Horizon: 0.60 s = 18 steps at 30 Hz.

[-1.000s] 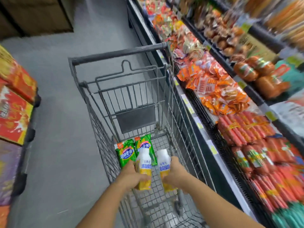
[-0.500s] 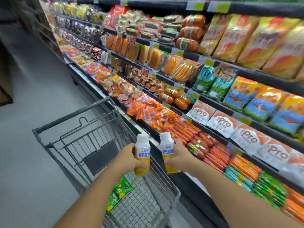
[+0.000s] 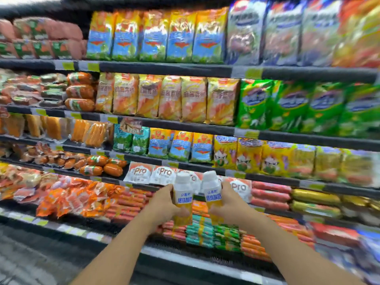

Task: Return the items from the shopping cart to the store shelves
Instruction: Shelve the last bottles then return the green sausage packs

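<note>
I hold two white-capped yellow drink bottles upright at chest height in front of the shelves. My left hand (image 3: 162, 204) grips the left bottle (image 3: 182, 194) around its lower half. My right hand (image 3: 228, 202) grips the right bottle (image 3: 211, 188) the same way. The bottles stand side by side, almost touching. Behind them are white "Pro" packets (image 3: 141, 172) on a low shelf. The shopping cart is out of view.
A tall refrigerated shelf unit (image 3: 164, 68) fills the view, with several black tiers packed with sausage packs and snack bags. Its bottom tier holds orange packets (image 3: 67, 200) and red sausage sticks (image 3: 269, 194). The shelf's front ledge (image 3: 195, 262) runs just below my forearms.
The view swung up and right from the cart to face the shelves. Both hands lifted the bottles out of the cart and carry them toward the shelf front.
</note>
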Each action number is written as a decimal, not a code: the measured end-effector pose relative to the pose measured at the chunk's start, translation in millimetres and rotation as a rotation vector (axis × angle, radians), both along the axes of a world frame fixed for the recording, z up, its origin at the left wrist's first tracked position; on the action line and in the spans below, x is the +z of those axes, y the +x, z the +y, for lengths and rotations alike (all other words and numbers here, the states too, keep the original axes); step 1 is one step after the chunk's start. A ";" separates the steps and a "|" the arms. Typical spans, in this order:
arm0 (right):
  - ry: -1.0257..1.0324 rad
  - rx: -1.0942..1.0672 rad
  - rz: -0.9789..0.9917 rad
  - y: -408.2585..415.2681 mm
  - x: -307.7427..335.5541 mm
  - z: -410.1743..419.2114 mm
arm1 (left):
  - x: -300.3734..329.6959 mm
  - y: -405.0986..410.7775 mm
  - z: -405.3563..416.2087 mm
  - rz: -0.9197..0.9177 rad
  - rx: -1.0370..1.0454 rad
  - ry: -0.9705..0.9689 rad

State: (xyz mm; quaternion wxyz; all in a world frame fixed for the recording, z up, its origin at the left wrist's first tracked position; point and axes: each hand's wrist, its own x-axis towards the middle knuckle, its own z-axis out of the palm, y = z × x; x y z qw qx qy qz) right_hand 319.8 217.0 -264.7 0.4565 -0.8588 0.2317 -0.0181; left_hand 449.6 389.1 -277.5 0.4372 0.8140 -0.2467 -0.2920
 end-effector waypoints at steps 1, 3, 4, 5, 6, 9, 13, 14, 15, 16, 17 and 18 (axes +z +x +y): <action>-0.008 -0.043 -0.019 -19.3 3.2 -23.8 | 0.5 -11.6 -31.0 -0.009 -0.043 -0.002; -0.034 -0.123 -0.058 -60.2 8.4 -71.7 | 3.0 -39.7 -92.6 -0.030 -0.131 0.001; -0.033 -0.165 -0.074 -81.6 11.7 -94.4 | 4.8 -54.6 -121.7 -0.045 -0.169 0.001; -0.026 -0.210 -0.084 -103.4 15.7 -116.1 | 7.1 -70.2 -149.9 -0.066 -0.204 -0.003; -0.016 -0.253 -0.089 -125.9 20.4 -137.1 | 9.6 -87.1 -177.8 -0.085 -0.234 -0.014; 0.022 -0.334 -0.107 -191.9 33.7 -193.8 | 18.9 -139.6 -254.7 -0.140 -0.327 -0.044; -0.013 -0.434 -0.135 -269.4 47.9 -259.7 | 34.2 -206.7 -338.1 -0.139 -0.439 -0.087; -0.021 -0.461 -0.147 -286.3 50.3 -274.8 | 36.3 -220.8 -356.3 -0.140 -0.459 -0.096; -0.031 -0.488 -0.156 -301.2 53.1 -289.1 | 39.1 -233.8 -373.2 -0.146 -0.480 -0.107; -0.035 -0.516 -0.164 -314.7 55.4 -303.0 | 41.9 -245.3 -388.7 -0.152 -0.495 -0.113; -0.040 -0.539 -0.170 -326.2 58.2 -315.8 | 45.4 -255.5 -403.6 -0.159 -0.503 -0.116; -0.037 -0.560 -0.178 -336.3 60.2 -328.2 | 49.0 -264.5 -417.9 -0.162 -0.511 -0.120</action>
